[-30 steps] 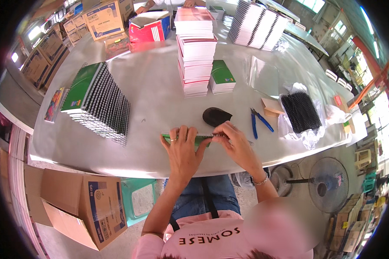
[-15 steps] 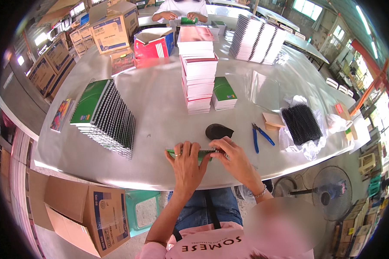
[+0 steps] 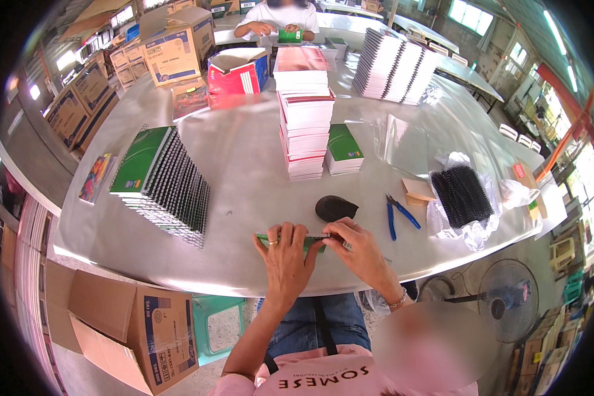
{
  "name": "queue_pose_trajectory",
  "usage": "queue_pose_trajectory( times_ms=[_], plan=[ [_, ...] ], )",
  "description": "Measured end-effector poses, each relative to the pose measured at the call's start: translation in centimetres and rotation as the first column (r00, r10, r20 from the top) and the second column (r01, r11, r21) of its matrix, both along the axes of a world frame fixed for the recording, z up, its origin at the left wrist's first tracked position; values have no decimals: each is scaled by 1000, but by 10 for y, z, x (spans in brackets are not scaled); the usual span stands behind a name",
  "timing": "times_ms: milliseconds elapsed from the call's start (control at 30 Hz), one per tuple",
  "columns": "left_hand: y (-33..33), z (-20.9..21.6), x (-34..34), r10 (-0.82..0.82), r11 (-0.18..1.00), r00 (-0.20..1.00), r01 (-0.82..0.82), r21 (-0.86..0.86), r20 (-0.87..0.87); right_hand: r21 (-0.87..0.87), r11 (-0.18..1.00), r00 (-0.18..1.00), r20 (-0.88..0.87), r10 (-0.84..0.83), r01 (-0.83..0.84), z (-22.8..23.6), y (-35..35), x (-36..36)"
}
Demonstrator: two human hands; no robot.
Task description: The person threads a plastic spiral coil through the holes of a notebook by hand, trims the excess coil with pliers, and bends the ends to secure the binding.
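A small green-covered notebook [image 3: 315,242] stands near the table's front edge, its bound edge facing up. My left hand [image 3: 285,254] is closed around it, fingers over the far side and thumb on the near side. At the notebook's right end my right hand [image 3: 358,253] pinches a black spiral coil, mostly hidden by the fingers. Just beyond the hands lies a black rounded object [image 3: 335,208] like a computer mouse. Blue-handled pliers [image 3: 402,216] rest open to the right. Further right, a heap of black coils [image 3: 463,196] sits on crumpled white wrapping.
Spiral-bound green notebooks [image 3: 142,162] are stacked at left. A tall stack of unbound books [image 3: 303,112] stands mid-table beside a shorter green stack [image 3: 344,148]. White-paged spiral notebooks [image 3: 393,69] stand behind. Across the table a person [image 3: 285,23] handles a green notebook. An open carton [image 3: 168,336] sits below left.
The whole view has shifted slightly downward. Both hands keep their hold on the notebook, with the right fingers moving only a little at its end.
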State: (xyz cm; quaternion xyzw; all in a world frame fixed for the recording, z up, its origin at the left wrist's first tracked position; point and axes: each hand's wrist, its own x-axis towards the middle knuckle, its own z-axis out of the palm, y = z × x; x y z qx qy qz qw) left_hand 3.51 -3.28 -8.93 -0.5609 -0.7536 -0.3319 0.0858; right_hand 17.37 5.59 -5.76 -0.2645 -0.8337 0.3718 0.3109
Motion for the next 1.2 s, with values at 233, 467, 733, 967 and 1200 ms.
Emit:
queue_pose_trajectory(
  times_ms=[233, 467, 733, 967, 1200],
  plan=[
    [-3, -4, -11, -23, 986, 978, -12, 165, 207, 26, 1000, 1000, -25, 14, -14, -3, 0, -1],
    [-4, -8, -20, -52, 985, 978, 17, 174, 201, 75, 997, 999, -41, -4, 7, -1, -3, -4],
    [-6, -5, -20, -35, 977, 962, -24, 211, 272, -15, 998, 998, -37, -59, 58, -4, -1, -6],
    [-7, -10, -24, -54, 970, 879, -67, 235, 475, -12, 997, 996, -54, -74, 73, -8, -1, -8],
    [-5, -14, -25, -67, 976, 861, -47, 211, 503, -24, 996, 994, -67, -91, 89, -8, 0, -8]
  ],
)
